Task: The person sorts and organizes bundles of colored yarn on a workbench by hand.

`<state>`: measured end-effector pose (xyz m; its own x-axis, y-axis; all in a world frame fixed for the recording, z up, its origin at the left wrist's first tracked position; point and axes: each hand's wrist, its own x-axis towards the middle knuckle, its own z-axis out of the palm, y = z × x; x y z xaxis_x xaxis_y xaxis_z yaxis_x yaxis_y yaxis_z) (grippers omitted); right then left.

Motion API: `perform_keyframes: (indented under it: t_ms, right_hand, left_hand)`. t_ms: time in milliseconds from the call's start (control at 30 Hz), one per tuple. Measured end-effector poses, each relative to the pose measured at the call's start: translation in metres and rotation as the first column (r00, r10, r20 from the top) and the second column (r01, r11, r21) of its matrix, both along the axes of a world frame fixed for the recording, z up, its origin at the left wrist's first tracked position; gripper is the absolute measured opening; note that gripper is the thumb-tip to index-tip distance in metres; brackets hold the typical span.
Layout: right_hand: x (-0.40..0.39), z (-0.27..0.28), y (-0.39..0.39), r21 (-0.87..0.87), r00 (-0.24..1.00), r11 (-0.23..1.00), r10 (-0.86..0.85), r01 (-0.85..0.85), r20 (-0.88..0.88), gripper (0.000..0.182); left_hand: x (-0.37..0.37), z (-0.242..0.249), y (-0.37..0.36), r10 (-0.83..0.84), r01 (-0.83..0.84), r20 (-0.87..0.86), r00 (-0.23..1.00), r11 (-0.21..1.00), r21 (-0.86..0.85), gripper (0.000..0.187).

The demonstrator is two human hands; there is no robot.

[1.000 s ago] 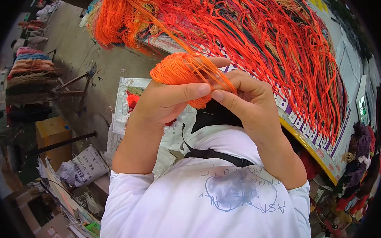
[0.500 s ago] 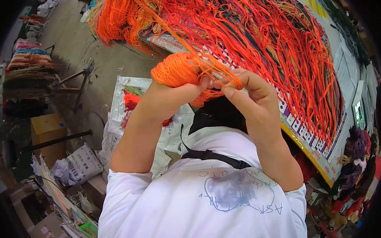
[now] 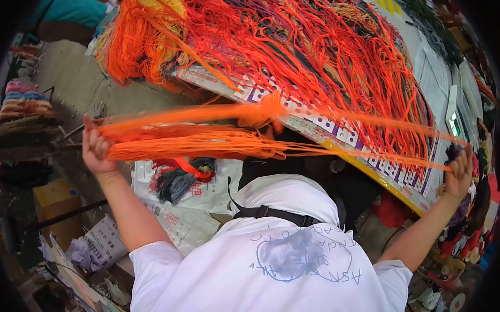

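Observation:
A skein of orange yarn is stretched wide between my two hands, above the table's near edge. My left hand is closed in one end of its loop, far out on the left. On the right, my right hand grips the other end, where fewer strands run. Near the middle a blurred orange bunch sits on the upper strands. Behind the skein, many red and orange yarn strands lie across the table over darker ones.
Loose orange yarn hangs at the table's left corner. A white sack with dark and red yarn lies below. A cardboard box stands at left, and a small device with a green display is on the table at right.
My hands were close together at the bundled orange skein. They have moved far apart, opening it into a long taut loop. Teal cloth has come into view at top left.

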<state>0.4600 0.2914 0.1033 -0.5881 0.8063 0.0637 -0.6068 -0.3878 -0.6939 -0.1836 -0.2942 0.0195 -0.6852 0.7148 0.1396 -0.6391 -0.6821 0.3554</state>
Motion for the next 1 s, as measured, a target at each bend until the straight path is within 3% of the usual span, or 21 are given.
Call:
perform_keyframes:
  t_ms: [33,67,167,200,233,267,300,367,433,467,500,533,600,667,733,833,900,1000]
  right_hand:
    - [0.051,0.002,0.022,0.007,0.996,0.997,-0.071,0.071,0.044,0.033]
    - [0.082,0.015,0.029,0.021,0.916,0.939,-0.339,0.343,0.215,0.031]
    - [0.214,0.04,0.085,-0.044,0.919,0.922,-0.379,0.386,0.111,0.033]
    - [0.233,0.059,0.086,0.003,0.775,0.794,-0.595,0.608,0.212,0.033]
    - [0.272,0.07,0.098,0.155,0.699,0.717,-0.697,0.679,0.162,0.033]
    - [0.268,0.085,0.099,0.159,0.7,0.718,-0.696,0.677,0.161,0.033]
    - [0.256,0.102,0.097,0.247,0.774,0.803,-0.592,0.543,0.224,0.033]
    - [0.214,0.12,0.078,0.369,0.849,0.902,-0.366,0.223,0.382,0.034]
    - [0.014,0.108,-0.012,0.434,0.668,0.865,-0.479,0.25,0.57,0.038]
    - [-0.103,0.095,-0.069,0.359,0.541,0.77,-0.63,0.528,0.557,0.041]
    - [-0.132,0.064,-0.079,0.473,0.722,0.872,-0.41,0.129,0.558,0.042]
    - [-0.178,0.05,-0.099,0.231,0.78,0.973,-0.139,-0.007,0.61,0.043]
    - [-0.259,0.005,-0.14,0.191,0.72,0.963,0.005,-0.191,0.694,0.035]
    - [-0.322,-0.038,-0.174,0.201,0.573,0.918,0.034,-0.342,0.819,0.029]
    - [-0.366,-0.085,-0.197,0.238,0.575,0.872,0.059,-0.428,0.816,0.023]
    - [-0.391,-0.123,-0.211,0.299,0.477,0.828,-0.044,-0.474,0.878,0.018]
    - [-0.393,-0.129,-0.211,0.315,0.478,0.83,-0.068,-0.46,0.876,0.015]
    - [-0.394,-0.132,-0.211,0.294,0.478,0.845,-0.052,-0.447,0.877,0.014]
  left_hand:
    - [-0.014,0.0,-0.014,0.047,-0.046,0.002,0.999,0.998,-0.042,0.038]
    - [-0.03,-0.001,-0.028,0.093,-0.093,0.004,0.996,0.992,-0.084,0.038]
    - [-0.093,-0.015,-0.072,0.247,-0.252,-0.054,0.968,0.956,-0.152,0.038]
    - [-0.106,-0.015,-0.081,0.397,-0.393,-0.032,0.917,0.89,-0.23,0.037]
    - [-0.108,-0.013,-0.08,0.456,-0.453,-0.034,0.889,0.866,-0.213,0.037]
    - [-0.109,-0.008,-0.08,0.517,-0.513,-0.036,0.855,0.835,-0.198,0.037]
    - [-0.092,0.001,-0.065,0.446,-0.449,-0.057,0.893,0.891,-0.073,0.038]
    - [-0.037,0.022,-0.005,0.174,-0.161,-0.146,0.974,0.982,0.098,0.04]
    - [0.009,0.019,0.056,0.033,-0.028,-0.071,0.997,0.998,0.062,0.043]
    - [0.022,0.006,0.08,-0.071,0.072,-0.048,0.996,0.997,0.032,0.043]
    - [0.042,0.003,0.107,-0.148,0.148,-0.002,0.989,0.989,-0.023,0.042]
    - [0.051,-0.008,0.127,-0.219,0.216,0.003,0.976,0.964,-0.155,0.041]
    - [0.083,-0.009,0.168,-0.261,0.227,0.021,0.965,0.796,-0.561,0.036]
    - [0.103,-0.009,0.195,-0.514,0.419,0.075,0.855,0.598,-0.683,0.033]
    - [0.121,-0.015,0.221,-0.565,0.319,0.001,0.825,0.464,-0.827,0.033]
    - [0.133,-0.022,0.243,-0.55,0.234,-0.04,0.834,0.417,-0.878,0.017]
    - [0.135,-0.025,0.252,-0.558,0.155,-0.098,0.824,0.39,-0.908,0.003]
    - [0.139,-0.028,0.263,-0.569,0.073,-0.161,0.807,0.366,-0.928,0.002]
